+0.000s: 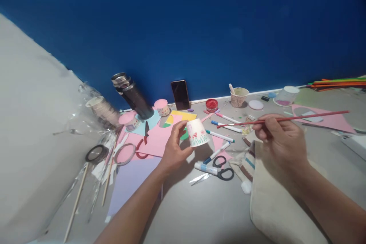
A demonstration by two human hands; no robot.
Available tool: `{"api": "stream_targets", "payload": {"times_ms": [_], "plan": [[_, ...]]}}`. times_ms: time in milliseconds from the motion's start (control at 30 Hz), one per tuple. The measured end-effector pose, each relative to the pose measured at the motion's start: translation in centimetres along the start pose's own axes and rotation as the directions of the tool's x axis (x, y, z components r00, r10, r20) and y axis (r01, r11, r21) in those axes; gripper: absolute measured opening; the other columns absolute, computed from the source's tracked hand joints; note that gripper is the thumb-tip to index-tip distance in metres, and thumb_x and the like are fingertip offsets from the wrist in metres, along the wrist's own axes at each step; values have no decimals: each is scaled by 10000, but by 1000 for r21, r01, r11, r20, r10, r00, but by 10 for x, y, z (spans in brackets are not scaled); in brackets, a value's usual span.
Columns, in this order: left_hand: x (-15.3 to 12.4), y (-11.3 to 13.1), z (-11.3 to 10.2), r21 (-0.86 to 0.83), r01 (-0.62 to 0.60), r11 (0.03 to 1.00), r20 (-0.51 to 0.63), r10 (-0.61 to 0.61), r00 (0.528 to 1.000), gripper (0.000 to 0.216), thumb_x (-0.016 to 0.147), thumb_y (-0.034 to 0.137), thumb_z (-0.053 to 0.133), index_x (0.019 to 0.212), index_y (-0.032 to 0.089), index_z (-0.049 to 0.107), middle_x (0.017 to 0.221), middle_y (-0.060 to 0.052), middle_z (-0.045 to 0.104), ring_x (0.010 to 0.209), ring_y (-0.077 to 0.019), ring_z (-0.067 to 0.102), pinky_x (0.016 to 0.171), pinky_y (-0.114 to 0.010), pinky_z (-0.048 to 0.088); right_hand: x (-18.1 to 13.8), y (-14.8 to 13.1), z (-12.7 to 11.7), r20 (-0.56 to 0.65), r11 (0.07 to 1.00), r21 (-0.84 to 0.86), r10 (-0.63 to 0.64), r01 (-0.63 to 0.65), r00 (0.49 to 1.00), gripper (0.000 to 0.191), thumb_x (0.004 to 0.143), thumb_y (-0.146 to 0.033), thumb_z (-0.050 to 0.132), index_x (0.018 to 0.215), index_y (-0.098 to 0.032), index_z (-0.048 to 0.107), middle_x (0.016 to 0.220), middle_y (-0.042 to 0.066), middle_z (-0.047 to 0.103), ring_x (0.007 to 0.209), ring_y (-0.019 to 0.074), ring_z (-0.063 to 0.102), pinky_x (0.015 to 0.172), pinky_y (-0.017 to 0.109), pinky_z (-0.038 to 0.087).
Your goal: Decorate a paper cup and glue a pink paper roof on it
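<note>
My left hand (176, 146) grips a small white paper cup (197, 133), turned upside down, with green grass strokes and red flowers drawn on its side. Above the table, my right hand (281, 141) pinches a thin red paintbrush (303, 116). Its red-tipped bristles point left toward the cup, a little apart from it. Behind the cup stands an open pot of red paint (212, 105). Several markers (220, 136) lie scattered between the hands. Closer to me, black-handled scissors (225, 174) lie partly under a glue stick (206, 168).
A black flask (134, 97) and an upright phone (180, 95) stand by the blue wall. Stacked paper cups (103, 112) in plastic, tape rolls (125, 154) and coloured paper (128, 187) lie left. A beige cloth (274, 187) sits under my right arm. Another cup (239, 98) holds a stick.
</note>
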State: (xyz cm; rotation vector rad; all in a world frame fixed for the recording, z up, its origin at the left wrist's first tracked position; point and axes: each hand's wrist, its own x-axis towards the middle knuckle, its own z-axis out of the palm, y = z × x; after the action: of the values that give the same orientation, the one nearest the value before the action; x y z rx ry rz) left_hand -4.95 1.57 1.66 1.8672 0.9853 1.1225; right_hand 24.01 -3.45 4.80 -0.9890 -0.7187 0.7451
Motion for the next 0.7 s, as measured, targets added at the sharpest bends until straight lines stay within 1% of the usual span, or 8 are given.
{"api": "stream_targets", "payload": {"times_ms": [67,167,233,333,400,567,633,700], "plan": [[1,-2,0,-105,56,993,0,-56,998,712,811,227,733,1448,295,424,1575,-143,496,1477,-321,515,1193,-574,462,7,5,-2,-7,995,62,75,-74,997,348,763,-484,920,780,-186,741,632,18,701,470,71,494,422,170,410],[1,-6,1,-276,166,947,54,-157,986,764,812,346,770,1472,308,385,1584,-160,499,1396,-326,592,1053,-519,585,14,13,-5,-19,972,130,202,-198,979,427,674,-509,972,773,-172,730,628,8,681,475,56,477,412,144,403],[1,-9,1,-389,236,890,92,-217,972,831,782,388,814,1489,305,385,1561,-164,523,1349,-328,624,1004,-501,611,17,17,-6,-34,952,157,270,-261,962,448,625,-493,1001,772,-165,734,635,6,677,489,54,482,411,131,405],[1,-11,1,-509,301,806,108,-288,952,920,688,363,905,1477,291,437,1522,-160,559,1336,-351,626,1004,-510,605,19,24,-8,-37,930,184,330,-318,943,441,587,-439,1025,769,-158,737,648,10,679,500,49,484,410,122,404],[2,-11,1,-527,314,790,95,-312,945,911,654,333,930,1446,288,481,1520,-149,564,1347,-363,614,1015,-513,595,21,27,-10,-26,914,207,361,-349,932,426,584,-415,1025,765,-161,735,650,9,675,490,49,472,399,130,395],[4,-12,-1,-511,294,808,90,-290,953,782,700,234,897,1389,316,535,1544,-101,547,1426,-354,551,1124,-497,516,24,31,-12,6,877,244,425,-413,905,391,623,-407,1003,772,-171,728,640,-12,650,475,44,447,395,139,384],[4,-13,-2,-459,282,842,70,-282,957,759,715,188,869,1387,321,542,1541,-92,551,1452,-352,527,1172,-513,472,24,33,-13,18,873,233,437,-428,899,387,623,-404,1003,759,-172,725,636,-11,649,477,43,444,399,138,379],[4,-13,-2,-358,270,894,36,-276,961,759,726,140,830,1402,323,539,1539,-88,555,1467,-344,513,1210,-525,433,24,34,-13,38,869,216,447,-444,894,378,628,-405,1000,762,-175,732,638,-11,650,480,41,439,406,139,374]]}}
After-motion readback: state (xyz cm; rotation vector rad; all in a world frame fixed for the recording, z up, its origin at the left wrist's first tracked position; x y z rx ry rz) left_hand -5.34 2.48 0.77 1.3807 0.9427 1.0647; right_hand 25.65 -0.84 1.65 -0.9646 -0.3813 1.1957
